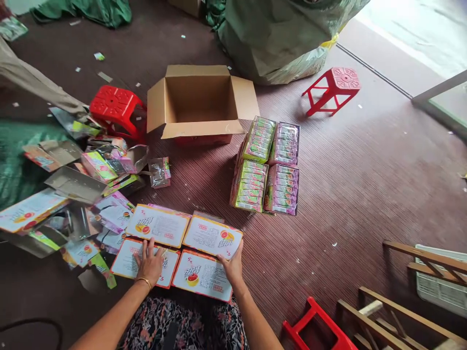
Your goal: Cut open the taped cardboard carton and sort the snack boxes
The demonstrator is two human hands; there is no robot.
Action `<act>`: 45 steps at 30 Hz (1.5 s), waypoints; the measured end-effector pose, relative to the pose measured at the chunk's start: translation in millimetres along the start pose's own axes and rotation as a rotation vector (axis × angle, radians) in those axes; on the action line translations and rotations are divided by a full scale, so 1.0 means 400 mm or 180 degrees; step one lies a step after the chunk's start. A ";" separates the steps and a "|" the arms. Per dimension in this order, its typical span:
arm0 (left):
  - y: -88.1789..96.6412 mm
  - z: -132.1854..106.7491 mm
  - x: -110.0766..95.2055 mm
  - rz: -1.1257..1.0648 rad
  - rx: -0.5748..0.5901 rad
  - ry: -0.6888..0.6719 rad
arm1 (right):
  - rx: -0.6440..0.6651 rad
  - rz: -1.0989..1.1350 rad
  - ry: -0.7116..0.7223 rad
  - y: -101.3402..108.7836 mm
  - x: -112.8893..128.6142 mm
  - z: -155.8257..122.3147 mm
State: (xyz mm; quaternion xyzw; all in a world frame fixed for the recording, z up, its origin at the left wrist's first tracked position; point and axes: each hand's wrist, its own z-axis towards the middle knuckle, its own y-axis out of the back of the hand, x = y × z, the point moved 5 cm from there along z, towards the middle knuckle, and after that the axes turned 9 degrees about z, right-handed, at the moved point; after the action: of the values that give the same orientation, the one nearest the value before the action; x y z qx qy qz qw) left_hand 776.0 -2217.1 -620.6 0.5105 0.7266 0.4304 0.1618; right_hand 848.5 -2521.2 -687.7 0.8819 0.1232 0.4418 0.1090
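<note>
Four-square in front of my knees lie several white printed boxes with orange and red edges and fruit pictures. My left hand (149,262) rests on the lower left box (124,260), fingers spread over its top. At the right edge of the group is my right hand (232,265); its thumb touches the top of the upper right box (209,238) and its fingers lie along the side, partly hidden. The lower right box (202,277) is beside that wrist. Above my left fingers is the upper left box (160,226).
An opened cardboard carton (200,99) stands ahead, beside stacked green and purple sachet packs (268,165). Torn packaging (78,184) heaps up at left. Red stools (113,104) stand around; a wooden frame (386,311) lies lower right. A big sack (277,39) sits at the back.
</note>
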 end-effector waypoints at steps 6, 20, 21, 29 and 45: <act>0.012 0.025 0.002 0.0204 -0.0153 -0.0190 | -0.0078 0.0136 -0.0004 -0.005 -0.007 -0.004; 0.110 0.159 -0.014 0.0371 -0.0070 -0.0765 | -0.0376 0.0345 -0.0169 -0.030 -0.016 -0.024; 0.109 0.160 -0.015 0.0357 -0.0049 -0.0785 | -0.0409 0.0377 -0.0154 -0.031 -0.018 -0.025; 0.103 0.157 -0.008 0.0250 0.0078 -0.0954 | -0.0326 0.0949 -0.0057 -0.050 0.003 -0.021; 0.141 0.275 0.067 0.0120 -0.0214 -0.0644 | -0.0419 0.0599 0.0203 -0.154 0.134 0.094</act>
State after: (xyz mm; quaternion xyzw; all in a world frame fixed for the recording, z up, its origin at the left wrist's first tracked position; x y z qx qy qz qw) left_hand 872.6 -2136.7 -634.0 0.5592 0.6819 0.4038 0.2433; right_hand 902.3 -2449.1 -687.9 0.8660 0.0140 0.4850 0.1207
